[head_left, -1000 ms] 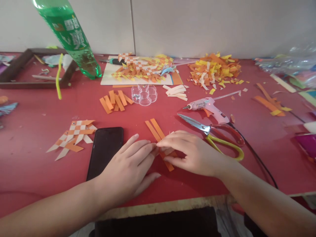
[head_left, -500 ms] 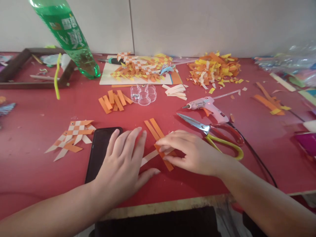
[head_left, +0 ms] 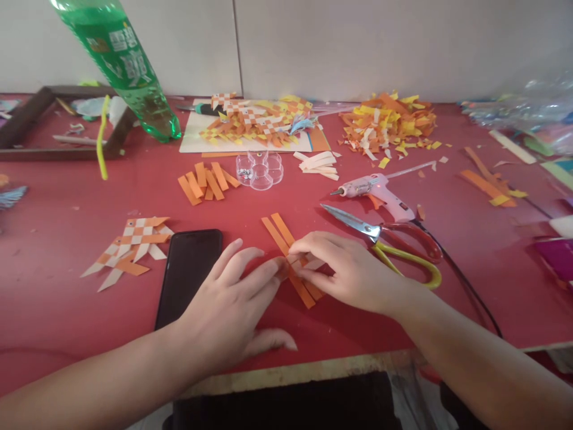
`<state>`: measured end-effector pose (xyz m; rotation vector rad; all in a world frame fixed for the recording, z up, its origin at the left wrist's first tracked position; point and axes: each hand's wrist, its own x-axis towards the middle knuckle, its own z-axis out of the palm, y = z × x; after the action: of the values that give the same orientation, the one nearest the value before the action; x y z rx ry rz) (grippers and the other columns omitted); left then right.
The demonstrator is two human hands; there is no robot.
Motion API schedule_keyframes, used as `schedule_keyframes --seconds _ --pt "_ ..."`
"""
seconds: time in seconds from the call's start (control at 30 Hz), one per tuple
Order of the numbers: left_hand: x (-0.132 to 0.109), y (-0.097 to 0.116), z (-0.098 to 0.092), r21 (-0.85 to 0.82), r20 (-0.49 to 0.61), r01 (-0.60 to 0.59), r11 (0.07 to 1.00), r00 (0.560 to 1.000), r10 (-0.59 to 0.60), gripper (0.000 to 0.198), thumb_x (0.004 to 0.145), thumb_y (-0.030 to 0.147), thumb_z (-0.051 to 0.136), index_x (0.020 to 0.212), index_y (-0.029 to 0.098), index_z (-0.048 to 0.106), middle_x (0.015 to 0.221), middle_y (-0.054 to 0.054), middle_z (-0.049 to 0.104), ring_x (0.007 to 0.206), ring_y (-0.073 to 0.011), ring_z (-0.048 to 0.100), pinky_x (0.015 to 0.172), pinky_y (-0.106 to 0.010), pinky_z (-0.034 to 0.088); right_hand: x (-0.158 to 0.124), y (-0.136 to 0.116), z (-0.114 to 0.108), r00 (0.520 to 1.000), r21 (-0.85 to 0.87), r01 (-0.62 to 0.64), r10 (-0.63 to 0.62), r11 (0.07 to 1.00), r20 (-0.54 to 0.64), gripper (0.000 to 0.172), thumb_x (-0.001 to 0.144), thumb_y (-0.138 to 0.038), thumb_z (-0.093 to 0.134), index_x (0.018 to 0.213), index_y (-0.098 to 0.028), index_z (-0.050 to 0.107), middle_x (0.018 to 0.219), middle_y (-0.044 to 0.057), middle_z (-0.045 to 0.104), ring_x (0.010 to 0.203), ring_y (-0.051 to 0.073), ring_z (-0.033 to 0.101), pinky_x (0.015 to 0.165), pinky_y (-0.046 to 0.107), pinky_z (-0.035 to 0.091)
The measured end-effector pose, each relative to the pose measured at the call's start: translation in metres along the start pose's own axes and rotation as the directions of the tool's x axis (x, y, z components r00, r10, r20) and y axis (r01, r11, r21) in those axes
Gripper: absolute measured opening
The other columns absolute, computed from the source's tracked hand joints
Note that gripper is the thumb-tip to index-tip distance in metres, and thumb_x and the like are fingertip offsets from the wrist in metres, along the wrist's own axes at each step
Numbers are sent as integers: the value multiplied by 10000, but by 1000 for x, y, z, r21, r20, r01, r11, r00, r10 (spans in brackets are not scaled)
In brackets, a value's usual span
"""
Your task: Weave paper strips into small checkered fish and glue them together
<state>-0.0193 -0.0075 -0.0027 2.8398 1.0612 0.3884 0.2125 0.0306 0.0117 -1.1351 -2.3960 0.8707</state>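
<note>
Two orange paper strips (head_left: 276,237) lie side by side at a slant on the table, crossed by a pale paper strip (head_left: 317,263) that my hands partly cover. My right hand (head_left: 347,272) is over the crossing, thumb and fingers pinched on the strips. From the left, my left hand (head_left: 242,301) reaches in with its fingertips at the crossing, fingers extended and thumb apart. A black phone (head_left: 190,263) is beside my left hand. Scissors (head_left: 373,233) with red and yellow handles lie just beyond my right hand.
Woven paper fish (head_left: 134,245) lie left of the phone. Further back are cut orange strips (head_left: 201,182), a clear flower-shaped tray (head_left: 260,173), pale strips (head_left: 317,164), a pink glue gun (head_left: 376,191) with a cord, paper scraps (head_left: 389,122) and a green bottle (head_left: 129,71).
My left hand has moved right, its fingertips now meeting the right hand at the strips and covering the pale strip's left end. My right hand has shifted only slightly.
</note>
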Motion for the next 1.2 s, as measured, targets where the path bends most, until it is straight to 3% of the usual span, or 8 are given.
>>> schedule_keyframes --seconds 0.33,0.5,0.67,0.83,0.93,1.07,1.2 --pt "-1 -1 -1 9 -19 -51 999 999 51 669 853 706 484 1257 195 639 1271 -72 664 1200 -325 483 1159 -567 191 1 0 0 1000 4 17 -17 1000 -16 145 928 -161 554 1058 -215 524 1011 24 643 922 120 653 757 222 525" --pt "-2 -1 0 -9 1 -32 999 999 33 682 834 719 500 1274 215 631 1299 -64 650 1222 -338 472 1148 -586 224 0 2 -3 1000 -27 12 -13 1000 -26 213 940 -98 469 1098 -232 519 1039 31 655 962 136 647 829 268 524" --pt "-2 -1 1 -7 -9 -30 1000 1000 30 663 821 704 538 1258 216 642 1293 -66 651 1205 -344 477 1133 -601 241 1 5 -5 1000 -46 15 -15 999 4 242 909 -156 579 1134 -230 527 1105 46 629 1022 160 623 878 285 518" --pt "-2 -1 1 -22 -29 -25 999 999 24 681 796 706 572 1273 224 634 1261 -74 666 1191 -342 481 1124 -604 256 3 8 -3 996 -56 56 -60 997 -72 232 918 -86 500 1102 -217 552 1075 50 595 992 156 603 879 290 510" --pt "-2 -1 1 -13 -33 -30 999 999 29 693 810 714 540 1288 218 625 1266 -67 667 1190 -348 472 1130 -595 239 4 8 -2 997 -51 54 -56 997 -43 202 899 -159 587 1092 -209 557 1080 51 580 976 159 603 855 277 516" --pt "-2 0 0 -15 -17 -29 999 999 29 694 817 708 535 1306 222 611 1291 -55 655 1183 -347 468 1134 -588 228 4 10 -2 996 -71 59 -64 996 -68 208 941 -93 460 1067 -212 576 1058 52 583 963 152 592 861 289 506" --pt "-2 0 -1 -20 -11 -22 1000 1000 22 714 805 692 572 1353 234 573 1270 -59 664 1184 -342 466 1129 -591 241 5 13 -8 998 -36 32 -34 999 -59 162 932 -139 510 1035 -218 607 1042 52 593 898 150 603 812 295 519"
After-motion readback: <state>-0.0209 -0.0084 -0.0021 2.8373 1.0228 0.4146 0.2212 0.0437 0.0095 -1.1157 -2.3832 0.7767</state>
